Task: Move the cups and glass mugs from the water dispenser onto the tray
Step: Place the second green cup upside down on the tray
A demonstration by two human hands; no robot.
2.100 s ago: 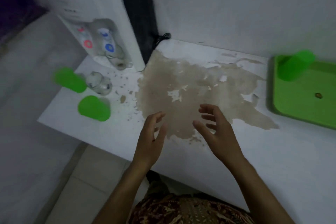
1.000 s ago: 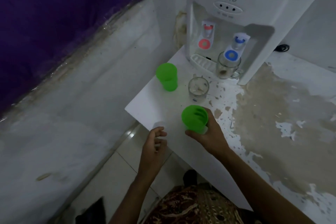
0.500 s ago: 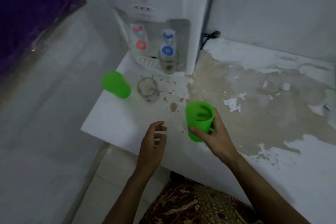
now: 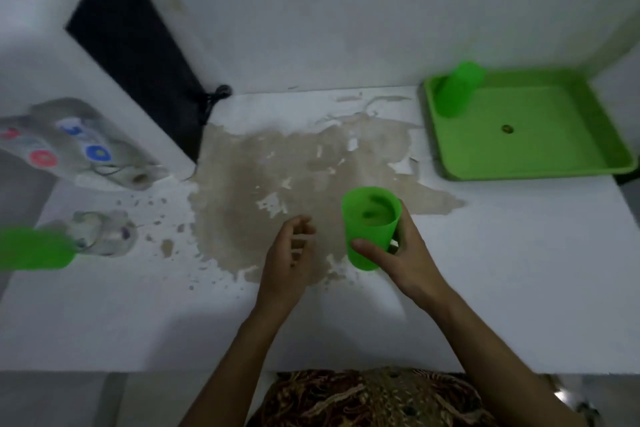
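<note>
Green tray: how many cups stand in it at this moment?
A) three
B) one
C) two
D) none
B: a single green cup stands in the far left corner of the green tray; the right hand holds another green cup above the counter, short of the tray.

Between the right hand [image 4: 403, 253], which held a green cup [image 4: 370, 226], and the tray [image 4: 530, 173] the worktop [image 4: 502, 253] lay bare. One green cup [image 4: 456, 88] stood in the tray's far left corner; the remaining tray floor was open.
</note>
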